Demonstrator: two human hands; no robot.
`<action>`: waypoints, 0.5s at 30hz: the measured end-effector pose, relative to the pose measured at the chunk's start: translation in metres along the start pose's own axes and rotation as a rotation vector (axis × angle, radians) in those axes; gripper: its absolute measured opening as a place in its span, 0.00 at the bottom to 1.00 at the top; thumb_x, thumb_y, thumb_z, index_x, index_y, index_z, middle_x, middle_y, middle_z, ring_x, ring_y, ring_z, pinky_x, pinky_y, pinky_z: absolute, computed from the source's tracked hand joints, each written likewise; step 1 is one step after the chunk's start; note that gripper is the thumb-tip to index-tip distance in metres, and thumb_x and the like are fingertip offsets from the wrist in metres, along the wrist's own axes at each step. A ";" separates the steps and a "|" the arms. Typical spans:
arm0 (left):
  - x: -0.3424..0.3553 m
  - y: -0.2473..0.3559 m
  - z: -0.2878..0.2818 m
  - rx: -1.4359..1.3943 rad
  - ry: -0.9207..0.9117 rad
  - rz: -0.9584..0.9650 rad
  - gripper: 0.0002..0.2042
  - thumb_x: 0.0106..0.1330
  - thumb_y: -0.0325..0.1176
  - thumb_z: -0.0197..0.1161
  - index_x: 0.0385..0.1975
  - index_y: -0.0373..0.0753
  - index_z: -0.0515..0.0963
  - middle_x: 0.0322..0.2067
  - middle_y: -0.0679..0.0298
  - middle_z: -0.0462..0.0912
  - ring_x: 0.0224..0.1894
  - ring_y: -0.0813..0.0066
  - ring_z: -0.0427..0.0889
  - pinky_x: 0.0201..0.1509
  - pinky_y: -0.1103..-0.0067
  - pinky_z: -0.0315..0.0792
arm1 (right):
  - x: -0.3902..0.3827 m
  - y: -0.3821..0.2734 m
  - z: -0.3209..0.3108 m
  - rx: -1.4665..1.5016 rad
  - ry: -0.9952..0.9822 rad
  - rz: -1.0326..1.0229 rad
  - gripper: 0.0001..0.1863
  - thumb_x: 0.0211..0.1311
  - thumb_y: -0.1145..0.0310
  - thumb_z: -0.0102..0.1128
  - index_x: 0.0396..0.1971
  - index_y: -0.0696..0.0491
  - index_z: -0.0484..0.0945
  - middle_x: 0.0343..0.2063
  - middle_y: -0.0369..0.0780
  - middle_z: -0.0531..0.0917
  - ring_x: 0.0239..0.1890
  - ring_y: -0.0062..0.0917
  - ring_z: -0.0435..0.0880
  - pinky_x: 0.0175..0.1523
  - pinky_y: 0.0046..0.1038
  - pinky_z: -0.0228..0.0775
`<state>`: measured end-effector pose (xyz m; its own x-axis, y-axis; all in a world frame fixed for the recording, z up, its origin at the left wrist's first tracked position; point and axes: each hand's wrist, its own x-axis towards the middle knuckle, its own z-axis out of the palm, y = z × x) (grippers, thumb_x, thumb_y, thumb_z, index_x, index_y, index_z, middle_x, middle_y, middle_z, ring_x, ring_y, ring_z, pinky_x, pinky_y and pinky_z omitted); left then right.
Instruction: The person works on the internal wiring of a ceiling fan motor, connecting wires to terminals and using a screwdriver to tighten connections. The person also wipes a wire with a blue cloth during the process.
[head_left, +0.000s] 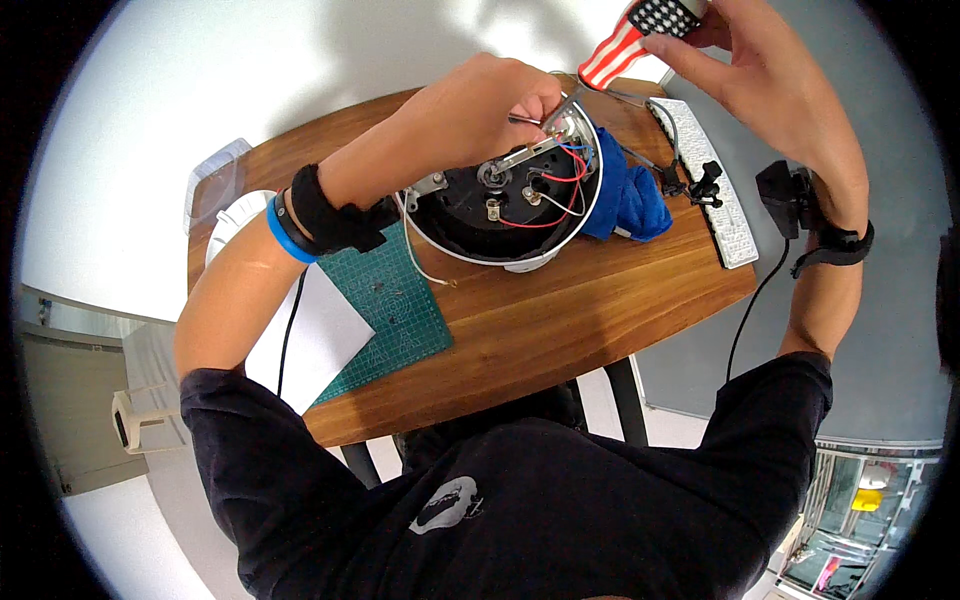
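Note:
My right hand [745, 80] grips a screwdriver with a flag-patterned handle [615, 58], its thin shaft pointing down-left to the rim of a round white appliance housing [535, 262]. My left hand [510, 110] is curled at the back of that housing beside the shaft, fingers closed round a thin item too hidden to make out. Inside the housing are a black plate [455, 215], a metal bracket, screwed terminals and red, white and blue wires [578, 172]. A loose wire end [450, 282] hangs out at the front left.
The wooden table [540, 320] holds a blue cloth [642, 205], a green cutting mat [410, 315], white paper [310, 350], a clear tray [215, 168], a round white part [230, 225] and a white textured strip [735, 240] with black clips [705, 185].

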<state>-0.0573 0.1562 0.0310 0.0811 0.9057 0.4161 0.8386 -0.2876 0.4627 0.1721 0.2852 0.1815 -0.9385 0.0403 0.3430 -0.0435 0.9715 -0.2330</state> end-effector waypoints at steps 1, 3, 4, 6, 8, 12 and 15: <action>0.000 0.000 0.000 0.024 -0.017 -0.023 0.12 0.67 0.29 0.79 0.48 0.34 0.87 0.40 0.53 0.95 0.44 0.57 0.95 0.54 0.68 0.86 | 0.002 -0.001 0.000 0.049 -0.001 -0.031 0.19 0.75 0.83 0.67 0.60 0.55 0.74 0.41 0.37 0.85 0.45 0.20 0.87 0.49 0.27 0.82; -0.001 -0.001 0.000 -0.022 0.019 0.001 0.12 0.68 0.30 0.78 0.47 0.34 0.88 0.40 0.52 0.94 0.44 0.56 0.95 0.53 0.68 0.87 | 0.005 -0.005 -0.003 0.105 -0.015 0.008 0.20 0.75 0.84 0.66 0.61 0.56 0.73 0.42 0.37 0.85 0.47 0.21 0.88 0.52 0.28 0.84; -0.001 -0.002 0.001 -0.050 0.025 -0.002 0.12 0.68 0.30 0.78 0.47 0.34 0.88 0.39 0.52 0.94 0.44 0.55 0.95 0.53 0.68 0.87 | 0.003 -0.008 -0.007 0.112 -0.027 0.077 0.20 0.75 0.84 0.66 0.61 0.56 0.74 0.42 0.38 0.85 0.48 0.21 0.88 0.53 0.29 0.84; -0.001 -0.003 0.003 -0.033 0.040 0.022 0.11 0.68 0.31 0.78 0.44 0.33 0.87 0.39 0.52 0.94 0.43 0.54 0.95 0.52 0.68 0.87 | 0.001 -0.014 -0.008 0.113 -0.023 0.159 0.19 0.75 0.85 0.65 0.61 0.56 0.74 0.42 0.38 0.84 0.48 0.21 0.88 0.55 0.29 0.85; 0.000 -0.005 0.005 -0.014 0.069 0.058 0.10 0.68 0.31 0.78 0.42 0.34 0.87 0.37 0.52 0.93 0.40 0.54 0.94 0.47 0.67 0.85 | -0.003 -0.020 -0.005 0.103 0.031 0.177 0.18 0.75 0.85 0.65 0.60 0.57 0.75 0.42 0.36 0.83 0.47 0.20 0.87 0.56 0.28 0.85; 0.000 -0.005 0.007 0.026 0.155 0.143 0.09 0.67 0.32 0.78 0.39 0.35 0.87 0.32 0.53 0.92 0.34 0.53 0.92 0.38 0.66 0.82 | -0.015 -0.022 0.000 0.131 0.199 0.194 0.16 0.76 0.84 0.66 0.58 0.56 0.77 0.41 0.34 0.81 0.44 0.18 0.83 0.52 0.27 0.82; -0.002 -0.004 0.005 0.013 0.098 0.053 0.09 0.71 0.32 0.77 0.43 0.35 0.86 0.37 0.55 0.94 0.40 0.58 0.94 0.47 0.69 0.85 | -0.018 -0.011 -0.003 0.185 0.265 0.148 0.15 0.77 0.82 0.67 0.58 0.56 0.78 0.41 0.32 0.81 0.42 0.16 0.80 0.48 0.24 0.78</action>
<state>-0.0586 0.1573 0.0245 0.0729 0.8546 0.5142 0.8415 -0.3294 0.4282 0.1902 0.2748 0.1806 -0.8189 0.2600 0.5116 0.0022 0.8929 -0.4503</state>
